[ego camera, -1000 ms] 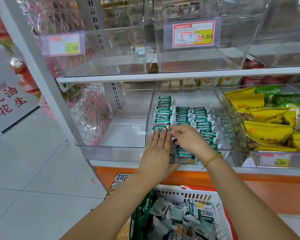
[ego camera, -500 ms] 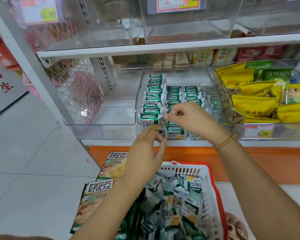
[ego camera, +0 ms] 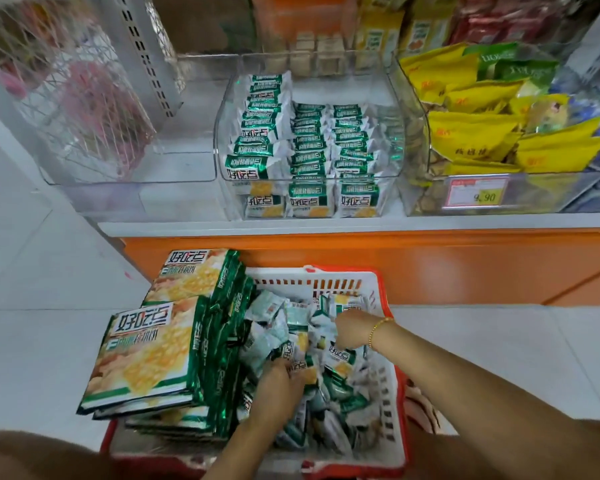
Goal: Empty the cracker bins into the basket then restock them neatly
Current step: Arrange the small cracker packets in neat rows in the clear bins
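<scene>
Head view, looking down at the shelf front and floor. The shopping basket (ego camera: 390,344) sits on the floor below the middle cracker bin (ego camera: 222,168). Both hands are down in the loose cracker packets (ego camera: 274,318) that fill it.

- Left hand (ego camera: 278,381): fingers curled down round a few packets near the centre of the heap; reads as a gather grip.
- Right hand (ego camera: 352,329): fingertips are buried among the packets at the far side; cannot tell whether they have closed on anything.
- Middle bin: three tidy rows of packets, labels facing out, room left on top.
- Left bin (ego camera: 136,192): no packets visible.
- Large cracker bags (ego camera: 142,351): stacked flat on the basket's left edge, probably to keep them apart from the small packets.

Judgement: restocking is under way, and both hands are collecting the next batch for the rows.
</scene>
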`<action>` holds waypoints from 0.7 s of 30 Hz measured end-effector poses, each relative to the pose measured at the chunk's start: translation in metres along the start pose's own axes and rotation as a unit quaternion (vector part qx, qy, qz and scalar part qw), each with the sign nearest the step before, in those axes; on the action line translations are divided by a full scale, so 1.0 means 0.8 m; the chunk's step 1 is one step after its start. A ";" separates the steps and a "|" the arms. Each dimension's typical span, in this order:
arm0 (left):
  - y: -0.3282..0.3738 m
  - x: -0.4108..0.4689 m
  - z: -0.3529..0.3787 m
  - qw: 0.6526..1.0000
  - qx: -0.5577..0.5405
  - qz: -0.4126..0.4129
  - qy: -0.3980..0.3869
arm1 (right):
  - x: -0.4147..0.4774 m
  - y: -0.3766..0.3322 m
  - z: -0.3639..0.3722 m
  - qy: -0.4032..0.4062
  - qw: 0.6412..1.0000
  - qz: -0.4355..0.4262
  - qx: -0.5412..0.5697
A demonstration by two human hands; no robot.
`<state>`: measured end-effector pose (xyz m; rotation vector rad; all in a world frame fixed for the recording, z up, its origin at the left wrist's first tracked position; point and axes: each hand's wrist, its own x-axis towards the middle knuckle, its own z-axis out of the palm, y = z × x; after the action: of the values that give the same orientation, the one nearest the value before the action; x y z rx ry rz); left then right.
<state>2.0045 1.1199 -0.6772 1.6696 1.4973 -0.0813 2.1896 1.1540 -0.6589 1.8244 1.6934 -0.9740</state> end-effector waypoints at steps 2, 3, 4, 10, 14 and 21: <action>-0.003 0.004 0.006 1.000 0.019 0.008 0.002 | 0.008 0.006 0.025 -0.002 1.000 0.019 0.003; -0.002 0.005 0.007 1.000 0.025 0.009 0.007 | 0.011 0.007 0.033 0.002 1.000 0.028 0.004; -0.004 0.009 0.008 1.000 0.027 0.007 0.006 | 0.013 0.006 0.039 0.010 0.999 0.036 0.007; -0.019 0.022 0.004 0.998 0.055 -0.002 -0.023 | 0.019 -0.009 0.053 -0.034 0.999 0.027 -0.032; -0.019 0.020 0.001 0.998 0.039 -0.005 -0.054 | 0.025 -0.008 0.059 -0.021 0.998 0.018 -0.056; -0.017 0.014 -0.003 0.993 0.013 0.008 -0.117 | 0.024 0.004 0.044 -0.025 0.999 0.017 0.018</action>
<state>1.9953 1.1286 -0.6897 1.6311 1.3114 -0.2785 2.1857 1.1398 -0.6968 1.8303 1.6208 -1.0343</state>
